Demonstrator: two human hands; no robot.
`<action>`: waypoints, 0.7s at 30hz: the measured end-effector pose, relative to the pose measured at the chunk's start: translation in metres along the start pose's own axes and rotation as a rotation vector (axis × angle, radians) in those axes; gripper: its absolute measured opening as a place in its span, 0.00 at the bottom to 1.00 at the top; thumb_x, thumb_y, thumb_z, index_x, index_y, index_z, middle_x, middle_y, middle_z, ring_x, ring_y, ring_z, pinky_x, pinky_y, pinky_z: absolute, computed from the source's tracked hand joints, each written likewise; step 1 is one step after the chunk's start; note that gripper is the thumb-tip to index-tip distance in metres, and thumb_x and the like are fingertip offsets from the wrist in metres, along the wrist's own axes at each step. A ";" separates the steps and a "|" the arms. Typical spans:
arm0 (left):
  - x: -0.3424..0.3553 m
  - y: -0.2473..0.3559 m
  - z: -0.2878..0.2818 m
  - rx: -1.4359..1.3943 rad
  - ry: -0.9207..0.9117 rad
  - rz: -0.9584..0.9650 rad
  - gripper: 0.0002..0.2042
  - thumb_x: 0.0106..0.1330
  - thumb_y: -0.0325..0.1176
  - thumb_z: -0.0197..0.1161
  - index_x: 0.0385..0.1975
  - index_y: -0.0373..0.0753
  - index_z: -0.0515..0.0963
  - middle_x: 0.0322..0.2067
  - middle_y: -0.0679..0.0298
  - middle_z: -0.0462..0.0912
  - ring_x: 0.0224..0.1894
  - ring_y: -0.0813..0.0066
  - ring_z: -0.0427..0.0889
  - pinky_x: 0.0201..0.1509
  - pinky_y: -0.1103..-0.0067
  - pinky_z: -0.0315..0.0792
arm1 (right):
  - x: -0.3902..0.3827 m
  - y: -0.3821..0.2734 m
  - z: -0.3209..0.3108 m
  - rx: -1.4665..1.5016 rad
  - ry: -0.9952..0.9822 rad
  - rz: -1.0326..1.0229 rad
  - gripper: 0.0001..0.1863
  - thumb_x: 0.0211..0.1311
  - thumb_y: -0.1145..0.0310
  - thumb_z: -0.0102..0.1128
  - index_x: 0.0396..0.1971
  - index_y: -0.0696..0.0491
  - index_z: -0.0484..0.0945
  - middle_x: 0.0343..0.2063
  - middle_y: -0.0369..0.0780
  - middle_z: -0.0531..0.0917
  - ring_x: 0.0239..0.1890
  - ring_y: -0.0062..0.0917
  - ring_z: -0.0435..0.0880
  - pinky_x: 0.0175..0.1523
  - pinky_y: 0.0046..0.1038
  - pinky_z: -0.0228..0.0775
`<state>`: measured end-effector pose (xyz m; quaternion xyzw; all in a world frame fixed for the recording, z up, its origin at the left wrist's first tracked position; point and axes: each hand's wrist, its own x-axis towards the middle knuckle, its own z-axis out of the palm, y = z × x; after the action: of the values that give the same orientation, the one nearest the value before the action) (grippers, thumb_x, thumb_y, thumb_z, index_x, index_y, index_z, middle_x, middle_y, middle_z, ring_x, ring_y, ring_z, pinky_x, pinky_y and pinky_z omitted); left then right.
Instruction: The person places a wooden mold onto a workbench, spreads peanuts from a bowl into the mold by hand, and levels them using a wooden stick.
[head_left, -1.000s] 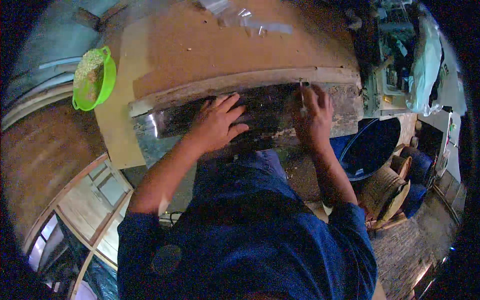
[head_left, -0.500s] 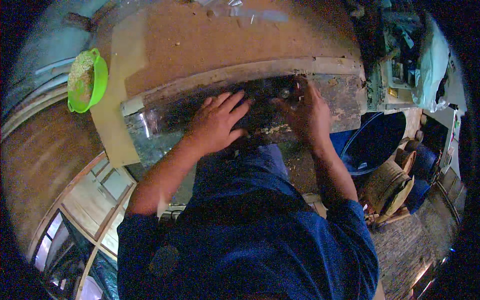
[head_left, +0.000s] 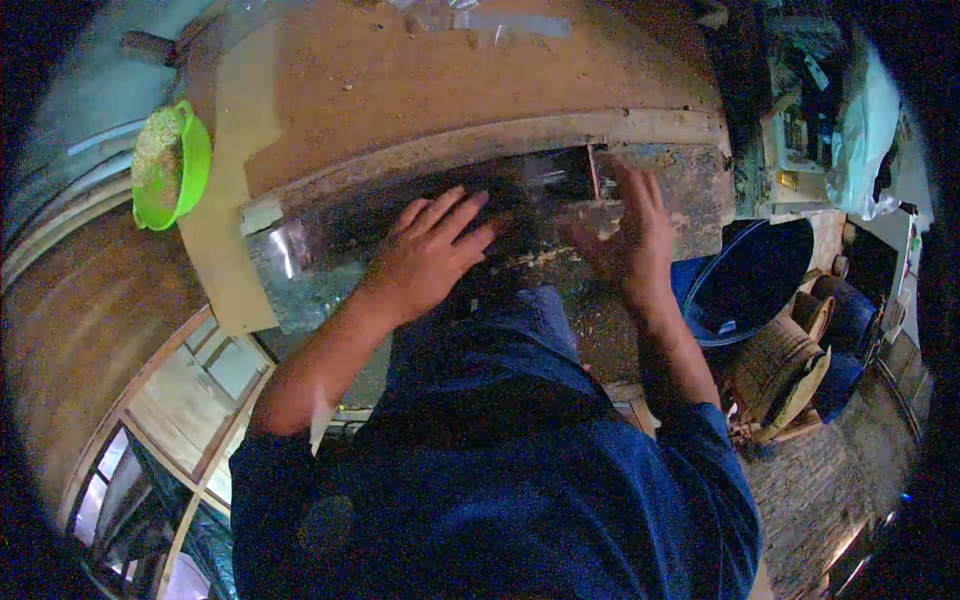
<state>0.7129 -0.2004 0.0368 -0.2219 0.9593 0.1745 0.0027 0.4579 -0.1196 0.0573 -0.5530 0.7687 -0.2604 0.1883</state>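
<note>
My left hand (head_left: 428, 252) lies palm down over a dark, glossy panel (head_left: 545, 172) set along a worn wooden bench (head_left: 690, 195). Its fingers are spread, and nothing shows between them. Above the panel's right end is my right hand (head_left: 640, 235), fingers and thumb apart and slightly blurred. A narrow pale strip (head_left: 594, 172) edges the panel just left of that hand's fingertips. Whether the right palm touches the bench cannot be made out. On the panel's left part there is a bright reflection.
A lime-green basket (head_left: 196, 165) with pale grains stands at the far left. Brown boarding (head_left: 450, 80) spreads beyond the bench. To the right are a dark blue tub (head_left: 755, 285), a tan woven container (head_left: 775, 370) and a pale plastic bag (head_left: 865, 135).
My right hand has shifted a little right, uncovering the pale strip and a shiny patch. A small round glint near it no longer shows. My left hand has barely moved.
</note>
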 end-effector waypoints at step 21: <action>0.013 -0.004 -0.013 -0.234 -0.181 -0.082 0.37 0.61 0.67 0.45 0.60 0.43 0.68 0.60 0.48 0.66 0.65 0.48 0.61 0.66 0.55 0.55 | 0.005 0.032 0.033 0.035 0.109 0.067 0.09 0.58 0.73 0.60 0.39 0.56 0.80 0.34 0.43 0.83 0.36 0.34 0.82 0.45 0.31 0.73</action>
<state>0.7036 -0.2139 0.0468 -0.2431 0.9184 0.3041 0.0701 0.4514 -0.1222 0.0118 -0.5085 0.7913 -0.2972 0.1643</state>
